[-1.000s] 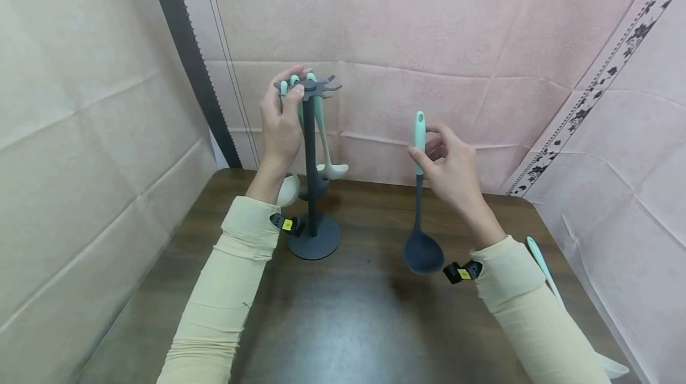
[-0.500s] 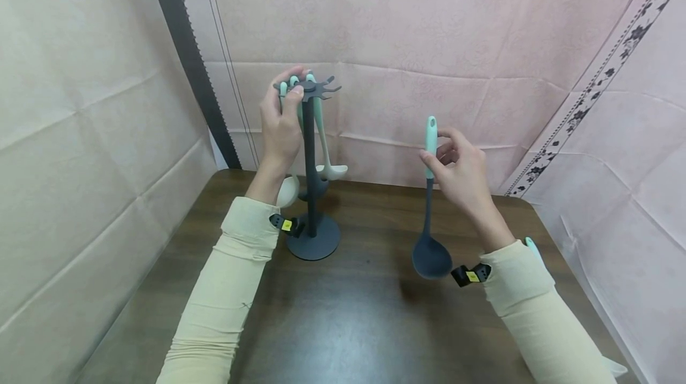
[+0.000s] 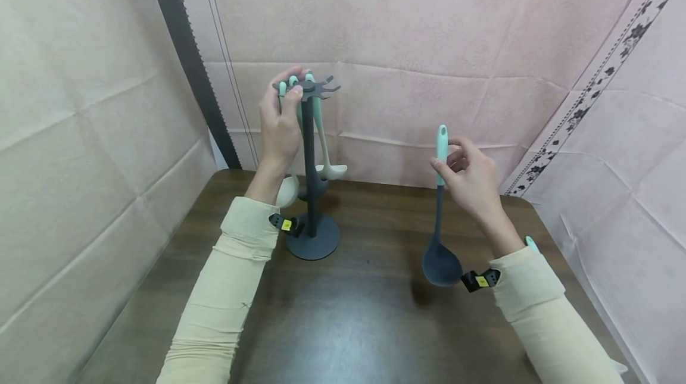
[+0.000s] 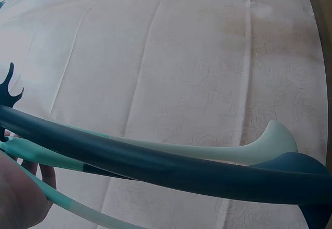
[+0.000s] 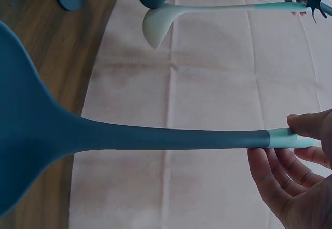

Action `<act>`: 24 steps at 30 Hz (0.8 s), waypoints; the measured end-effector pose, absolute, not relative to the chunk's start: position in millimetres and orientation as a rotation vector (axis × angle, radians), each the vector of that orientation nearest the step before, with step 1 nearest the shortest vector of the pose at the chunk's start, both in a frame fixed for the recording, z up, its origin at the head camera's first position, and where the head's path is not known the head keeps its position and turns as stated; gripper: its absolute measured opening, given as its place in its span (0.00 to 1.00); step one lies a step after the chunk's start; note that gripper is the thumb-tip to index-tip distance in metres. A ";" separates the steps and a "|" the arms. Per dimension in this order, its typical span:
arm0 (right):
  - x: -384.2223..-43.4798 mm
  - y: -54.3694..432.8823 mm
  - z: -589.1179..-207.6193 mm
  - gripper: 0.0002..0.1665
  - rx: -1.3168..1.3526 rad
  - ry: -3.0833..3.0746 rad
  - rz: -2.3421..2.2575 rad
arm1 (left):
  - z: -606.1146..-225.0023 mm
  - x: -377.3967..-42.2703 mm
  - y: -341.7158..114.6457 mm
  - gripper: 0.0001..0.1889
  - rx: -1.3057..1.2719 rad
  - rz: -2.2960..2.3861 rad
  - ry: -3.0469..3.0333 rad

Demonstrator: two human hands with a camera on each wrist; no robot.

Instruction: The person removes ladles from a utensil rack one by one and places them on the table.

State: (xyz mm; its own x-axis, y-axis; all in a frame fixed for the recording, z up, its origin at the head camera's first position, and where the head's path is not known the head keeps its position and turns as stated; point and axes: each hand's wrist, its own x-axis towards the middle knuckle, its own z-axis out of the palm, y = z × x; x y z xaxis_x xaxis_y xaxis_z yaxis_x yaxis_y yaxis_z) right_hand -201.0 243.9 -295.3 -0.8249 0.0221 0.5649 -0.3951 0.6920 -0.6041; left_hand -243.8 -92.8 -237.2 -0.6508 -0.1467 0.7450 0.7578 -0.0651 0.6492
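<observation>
Fingers of the right hand (image 3: 474, 181) pinch a mint-handled dark-blue ladle (image 5: 135, 139) over the right half of the table (image 3: 354, 306); the left hand (image 3: 280, 131) curls round the top of a round-based dark-grey stand (image 3: 309, 164) near the far edge. Yellow wrist labels (image 3: 482, 281) are illegible.

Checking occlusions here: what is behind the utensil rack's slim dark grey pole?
In the head view, a rounded dark grey ladle bowl shows either side of the pole, with pale pink cloth beyond. The bowl's middle is covered and cannot be seen.
</observation>
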 end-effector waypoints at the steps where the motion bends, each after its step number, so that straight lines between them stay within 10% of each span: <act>1: -200.7 245.5 -296.2 0.24 0.282 -2.363 1.013 | -237.3 -243.6 -93.0 0.24 -0.666 -1.787 -1.567; 24: -192.6 293.4 -320.9 0.23 0.186 -2.450 0.955 | -235.0 -242.0 -92.3 0.23 -0.666 -1.780 -1.573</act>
State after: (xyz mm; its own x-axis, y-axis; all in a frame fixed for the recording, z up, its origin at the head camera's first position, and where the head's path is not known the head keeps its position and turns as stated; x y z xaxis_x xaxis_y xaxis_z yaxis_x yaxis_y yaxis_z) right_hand -192.6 293.4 -320.9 -0.8654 0.0527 0.4982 -0.2985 0.7445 -0.5972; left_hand -242.0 -92.3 -235.0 -0.6514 -0.1439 0.7449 0.7570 -0.0568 0.6510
